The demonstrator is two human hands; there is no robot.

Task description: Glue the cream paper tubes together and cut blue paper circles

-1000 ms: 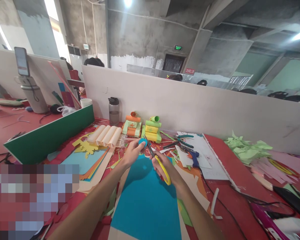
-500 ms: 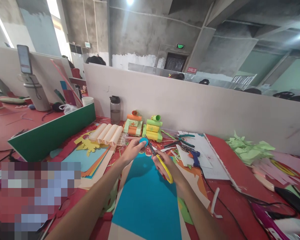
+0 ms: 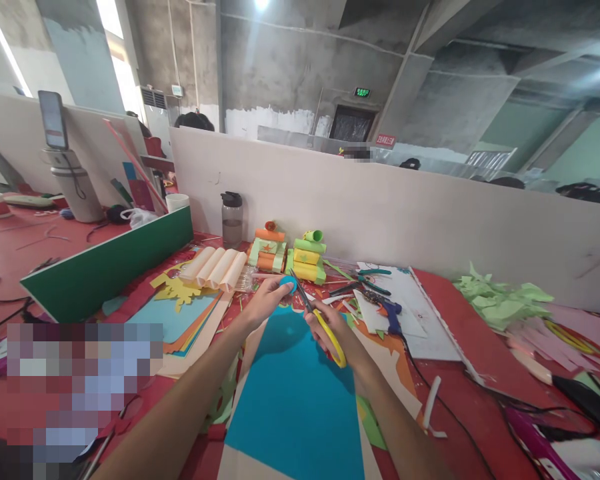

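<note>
Between the thumb and fingers of my left hand (image 3: 266, 300) is a small round piece of blue paper (image 3: 289, 285). My right hand (image 3: 333, 328) grips yellow-handled scissors (image 3: 331, 335), their dark blades pointing up and left at the edge of the blue piece. Below both hands lies a large blue paper sheet (image 3: 295, 393) on top of pale peach sheets. Just beyond my hands stand two stacks of paper rolls, one orange and green (image 3: 267, 250), the other yellow and green (image 3: 307, 257).
Left are peach paper rolls (image 3: 215, 268), a yellow cut-out (image 3: 176, 288), coloured sheets (image 3: 173, 320) and a green divider board (image 3: 110, 263). A water bottle (image 3: 232, 220) stands behind. Rightward lie a blue glue gun (image 3: 393, 317), pliers (image 3: 373, 283), a cord and green paper scraps (image 3: 500, 297).
The view has shifted very slightly. Both hands, the scissors and the round blue piece stay almost where they were.
</note>
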